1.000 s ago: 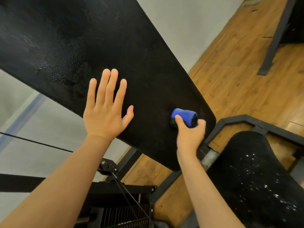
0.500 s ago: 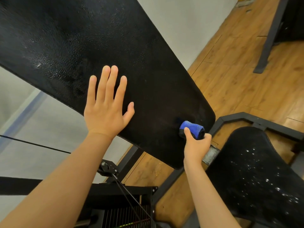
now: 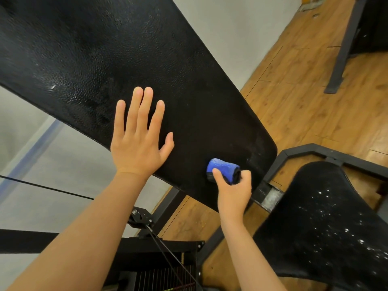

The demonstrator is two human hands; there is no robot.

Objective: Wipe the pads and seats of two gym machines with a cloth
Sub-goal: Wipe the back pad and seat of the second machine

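A long black back pad (image 3: 130, 55) slants across the view from the upper left to the lower right. My left hand (image 3: 139, 141) lies flat on it with the fingers straight and spread. My right hand (image 3: 233, 190) grips a rolled blue cloth (image 3: 223, 170) and holds it against the pad's lower end, near its rounded corner. Below and to the right sits the black seat (image 3: 327, 223), speckled with small white droplets.
A dark metal frame (image 3: 315, 149) runs behind the seat. A thin cable (image 3: 48, 187) and a pulley (image 3: 139, 216) cross the lower left above a weight stack (image 3: 159, 276). Another machine's steel leg (image 3: 344, 49) stands on the wooden floor (image 3: 298, 97) at the upper right.
My right hand has slid the blue cloth down the pad and then left along its lower end. My left hand has stayed flat on the pad.
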